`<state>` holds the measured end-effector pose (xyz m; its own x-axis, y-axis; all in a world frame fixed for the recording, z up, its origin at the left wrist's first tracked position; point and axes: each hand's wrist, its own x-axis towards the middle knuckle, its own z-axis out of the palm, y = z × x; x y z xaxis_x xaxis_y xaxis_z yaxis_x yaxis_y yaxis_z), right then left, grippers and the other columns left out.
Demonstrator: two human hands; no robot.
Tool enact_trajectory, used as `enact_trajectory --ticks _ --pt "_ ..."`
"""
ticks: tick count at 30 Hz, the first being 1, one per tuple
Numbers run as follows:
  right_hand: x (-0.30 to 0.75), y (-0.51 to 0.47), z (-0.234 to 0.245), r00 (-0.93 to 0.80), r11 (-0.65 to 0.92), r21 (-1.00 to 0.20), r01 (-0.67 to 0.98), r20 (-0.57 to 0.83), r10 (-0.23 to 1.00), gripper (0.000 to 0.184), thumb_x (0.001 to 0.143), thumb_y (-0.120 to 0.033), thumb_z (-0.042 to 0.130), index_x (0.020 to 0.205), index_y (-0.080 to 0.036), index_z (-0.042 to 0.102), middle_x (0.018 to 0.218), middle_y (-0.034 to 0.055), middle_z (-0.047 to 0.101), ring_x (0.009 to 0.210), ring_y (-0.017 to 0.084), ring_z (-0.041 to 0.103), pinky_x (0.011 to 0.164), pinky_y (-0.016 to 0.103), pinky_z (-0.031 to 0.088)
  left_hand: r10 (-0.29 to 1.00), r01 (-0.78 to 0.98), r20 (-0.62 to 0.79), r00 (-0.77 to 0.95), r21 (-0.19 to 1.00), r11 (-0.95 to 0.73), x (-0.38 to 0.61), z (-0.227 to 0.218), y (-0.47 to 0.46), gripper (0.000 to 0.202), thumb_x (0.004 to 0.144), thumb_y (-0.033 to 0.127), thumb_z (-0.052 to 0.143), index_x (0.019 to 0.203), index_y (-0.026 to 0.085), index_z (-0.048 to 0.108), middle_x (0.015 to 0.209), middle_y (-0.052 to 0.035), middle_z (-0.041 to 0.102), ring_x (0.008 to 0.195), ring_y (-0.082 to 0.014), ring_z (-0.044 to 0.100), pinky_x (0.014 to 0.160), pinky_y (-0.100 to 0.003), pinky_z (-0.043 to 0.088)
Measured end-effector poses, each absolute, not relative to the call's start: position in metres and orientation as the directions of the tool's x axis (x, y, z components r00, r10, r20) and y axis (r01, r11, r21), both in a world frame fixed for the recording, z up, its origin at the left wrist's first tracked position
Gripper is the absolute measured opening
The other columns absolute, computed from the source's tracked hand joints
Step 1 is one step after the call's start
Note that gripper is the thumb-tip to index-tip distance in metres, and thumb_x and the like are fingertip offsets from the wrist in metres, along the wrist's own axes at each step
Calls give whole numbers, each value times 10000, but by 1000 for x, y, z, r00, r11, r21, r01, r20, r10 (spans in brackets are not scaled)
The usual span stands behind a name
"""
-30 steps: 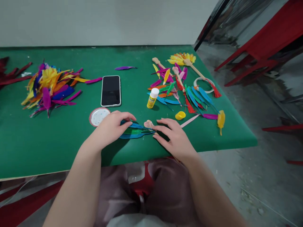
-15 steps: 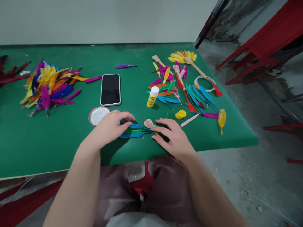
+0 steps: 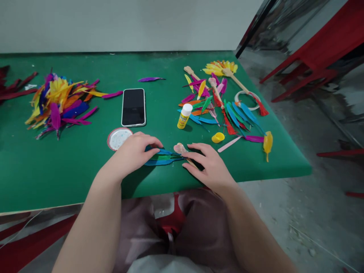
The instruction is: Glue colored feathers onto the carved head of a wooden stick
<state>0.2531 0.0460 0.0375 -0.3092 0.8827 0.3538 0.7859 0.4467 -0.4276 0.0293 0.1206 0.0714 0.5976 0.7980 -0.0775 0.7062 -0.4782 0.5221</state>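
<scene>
Blue and green feathers [image 3: 163, 162] lie side by side on the green tabletop in front of me, their quills pointing right. Over their broad ends bends my left hand [image 3: 138, 149], thumb and fingertips close together at the upper blue feather [image 3: 164, 151]. A wooden stick with a rounded, pinkish, glue-smeared head [image 3: 179, 148] crosses the quill tips. My right hand [image 3: 209, 163] rests over its shaft with fingers spread; one fingertip touches the quills beside the head. The palm hides part of the shaft. A glue stick [image 3: 184, 116] stands upright beyond, its yellow cap [image 3: 218, 137] lying to the right.
A phone [image 3: 133, 107] and a round white lid [image 3: 118, 138] lie near my left hand. Farther left is a heap of colored feathers [image 3: 65, 102]. At right are loose feathers, tasselled sticks, a yellow feather fan [image 3: 220, 68] and a pale ring [image 3: 247, 100]. A red chair [image 3: 318, 49] stands beyond the table.
The view has shifted very slightly. Both hands, the feathers and the stick keep practically the same positions.
</scene>
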Motion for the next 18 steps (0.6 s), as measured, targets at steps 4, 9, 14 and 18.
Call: enact_trajectory --ticks 4,9,14,18 --pt "253 46 37 -300 440 -432 787 354 886 222 802 -301 571 987 -205 650 1060 103 598 1019 239 533 861 421 470 784 698 -76 616 514 -498 29 69 123 208 825 288 480 916 219 654 914 -12 679 861 -186 557 790 -322 413" --pt "252 46 37 -297 436 -438 786 351 888 218 805 -296 570 981 -200 655 1047 107 602 1005 234 542 853 409 475 775 697 -83 627 504 -510 30 69 123 195 830 279 487 864 214 668 859 -12 681 827 -179 553 765 -312 409" --pt "252 47 39 -291 430 -433 792 352 890 209 809 -291 565 975 -206 659 1027 102 611 990 230 548 844 411 480 769 697 -92 632 502 -512 30 69 123 196 828 267 481 860 217 668 850 -12 680 821 -178 555 752 -307 407" --pt "251 47 41 -297 432 -429 793 347 890 209 812 -284 562 970 -194 666 1012 107 616 981 229 553 838 405 483 761 694 -100 641 499 -519 30 67 124 206 826 262 468 846 218 668 842 -12 677 812 -177 556 745 -306 407"
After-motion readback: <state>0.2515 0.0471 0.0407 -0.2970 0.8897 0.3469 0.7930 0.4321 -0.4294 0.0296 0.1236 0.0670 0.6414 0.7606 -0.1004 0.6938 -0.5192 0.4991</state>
